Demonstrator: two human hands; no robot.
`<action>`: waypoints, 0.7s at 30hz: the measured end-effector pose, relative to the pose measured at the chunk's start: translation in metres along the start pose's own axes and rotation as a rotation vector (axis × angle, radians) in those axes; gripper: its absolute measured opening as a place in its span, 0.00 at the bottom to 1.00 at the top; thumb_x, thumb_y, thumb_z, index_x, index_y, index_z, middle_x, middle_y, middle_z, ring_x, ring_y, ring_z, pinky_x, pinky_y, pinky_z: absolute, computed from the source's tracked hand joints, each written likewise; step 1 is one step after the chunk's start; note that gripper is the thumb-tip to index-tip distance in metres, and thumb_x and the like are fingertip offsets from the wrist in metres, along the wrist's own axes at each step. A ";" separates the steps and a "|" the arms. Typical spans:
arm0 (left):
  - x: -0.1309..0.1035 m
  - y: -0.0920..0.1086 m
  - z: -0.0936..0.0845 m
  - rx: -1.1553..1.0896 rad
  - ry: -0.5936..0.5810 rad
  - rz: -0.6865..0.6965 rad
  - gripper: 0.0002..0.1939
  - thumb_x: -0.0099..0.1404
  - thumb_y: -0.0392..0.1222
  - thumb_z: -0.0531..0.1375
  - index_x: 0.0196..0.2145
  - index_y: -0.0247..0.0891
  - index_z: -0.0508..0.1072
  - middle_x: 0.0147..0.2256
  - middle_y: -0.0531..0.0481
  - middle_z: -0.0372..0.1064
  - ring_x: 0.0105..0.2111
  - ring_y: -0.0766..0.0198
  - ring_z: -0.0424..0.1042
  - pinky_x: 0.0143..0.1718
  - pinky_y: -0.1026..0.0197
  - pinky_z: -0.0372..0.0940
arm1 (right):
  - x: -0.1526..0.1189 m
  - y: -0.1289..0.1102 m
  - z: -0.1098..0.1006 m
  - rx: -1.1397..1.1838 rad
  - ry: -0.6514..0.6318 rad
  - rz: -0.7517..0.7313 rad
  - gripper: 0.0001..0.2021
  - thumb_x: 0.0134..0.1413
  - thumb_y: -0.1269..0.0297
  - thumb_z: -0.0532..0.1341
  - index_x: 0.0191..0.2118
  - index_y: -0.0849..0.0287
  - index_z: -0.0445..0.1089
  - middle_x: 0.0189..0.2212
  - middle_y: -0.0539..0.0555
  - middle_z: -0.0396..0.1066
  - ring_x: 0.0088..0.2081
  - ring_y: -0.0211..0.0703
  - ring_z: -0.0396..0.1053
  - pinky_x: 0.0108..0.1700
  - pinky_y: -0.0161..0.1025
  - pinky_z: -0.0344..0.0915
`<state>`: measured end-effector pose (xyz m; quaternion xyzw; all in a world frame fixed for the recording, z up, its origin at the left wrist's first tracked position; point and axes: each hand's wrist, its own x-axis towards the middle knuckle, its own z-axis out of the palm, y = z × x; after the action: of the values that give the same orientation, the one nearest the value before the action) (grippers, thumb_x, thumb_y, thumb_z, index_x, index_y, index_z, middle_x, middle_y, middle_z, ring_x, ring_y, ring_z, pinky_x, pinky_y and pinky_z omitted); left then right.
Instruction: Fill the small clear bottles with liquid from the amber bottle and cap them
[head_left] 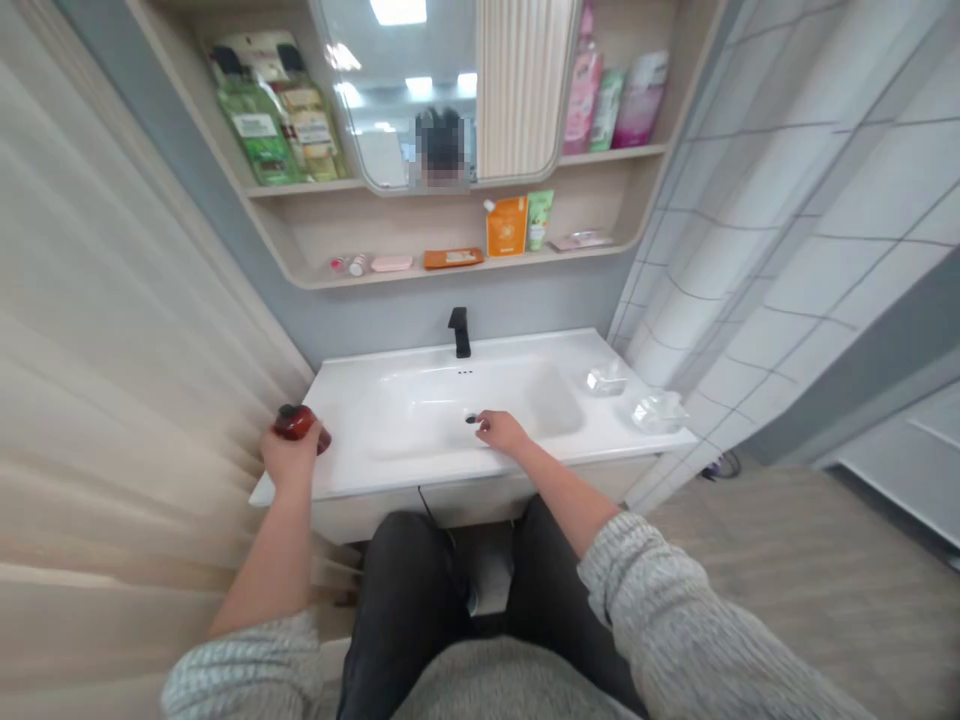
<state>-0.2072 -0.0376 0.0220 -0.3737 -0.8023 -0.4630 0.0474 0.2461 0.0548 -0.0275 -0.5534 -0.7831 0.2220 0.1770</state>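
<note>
At the left end of the white washbasin (360,465), my left hand (289,460) is closed around a reddish-brown bottle (298,421) with a black top. The bottle is tilted, and part of it is hidden by the fingers. My right hand (501,432) reaches over the basin with its fingers curled together beside the dark drain (471,419). Something small and dark may be between those fingers, too small to name. A black faucet (460,332) stands behind the basin, beyond both hands.
Clear plastic-looking packs (606,380) rest on the counter's right side. Above hangs a mirror cabinet (405,90) holding green bottles (259,130), pink bottles (583,95) and an orange pouch (507,226). A pale curtain (112,350) borders the left, a tiled-pattern curtain (697,250) the right.
</note>
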 end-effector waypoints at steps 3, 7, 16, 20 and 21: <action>-0.021 0.013 -0.003 0.034 0.217 0.142 0.52 0.60 0.57 0.72 0.70 0.24 0.58 0.67 0.21 0.60 0.70 0.30 0.59 0.73 0.30 0.55 | 0.000 -0.001 -0.001 0.008 0.006 0.008 0.16 0.61 0.67 0.68 0.54 0.54 0.82 0.43 0.52 0.85 0.46 0.47 0.81 0.50 0.37 0.70; -0.068 0.051 0.010 0.035 0.051 0.413 0.24 0.74 0.51 0.58 0.59 0.32 0.70 0.57 0.29 0.71 0.62 0.40 0.68 0.68 0.39 0.61 | -0.001 -0.003 -0.005 -0.009 0.016 0.027 0.12 0.62 0.65 0.68 0.50 0.55 0.83 0.42 0.53 0.85 0.46 0.48 0.81 0.48 0.37 0.69; -0.123 0.106 0.089 0.559 -0.877 0.611 0.24 0.77 0.52 0.51 0.39 0.39 0.84 0.44 0.35 0.83 0.47 0.46 0.80 0.48 0.52 0.70 | -0.005 -0.004 -0.008 -0.104 0.029 0.066 0.10 0.66 0.59 0.65 0.39 0.55 0.83 0.39 0.56 0.85 0.43 0.47 0.79 0.40 0.35 0.62; -0.118 0.100 0.093 0.594 -0.938 0.602 0.26 0.77 0.52 0.50 0.42 0.38 0.87 0.48 0.33 0.83 0.50 0.44 0.81 0.52 0.50 0.71 | -0.002 -0.004 -0.008 -0.118 0.018 0.061 0.10 0.67 0.59 0.64 0.39 0.56 0.83 0.40 0.56 0.85 0.43 0.47 0.79 0.39 0.35 0.61; -0.117 0.099 0.093 0.595 -0.939 0.604 0.26 0.77 0.52 0.50 0.43 0.39 0.87 0.48 0.33 0.83 0.51 0.44 0.81 0.52 0.50 0.71 | -0.002 -0.004 -0.009 -0.119 0.013 0.061 0.10 0.66 0.60 0.64 0.39 0.57 0.83 0.40 0.56 0.85 0.43 0.47 0.79 0.40 0.35 0.61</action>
<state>-0.0345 -0.0014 -0.0101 -0.7178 -0.6912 0.0272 -0.0794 0.2480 0.0530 -0.0182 -0.5877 -0.7766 0.1770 0.1421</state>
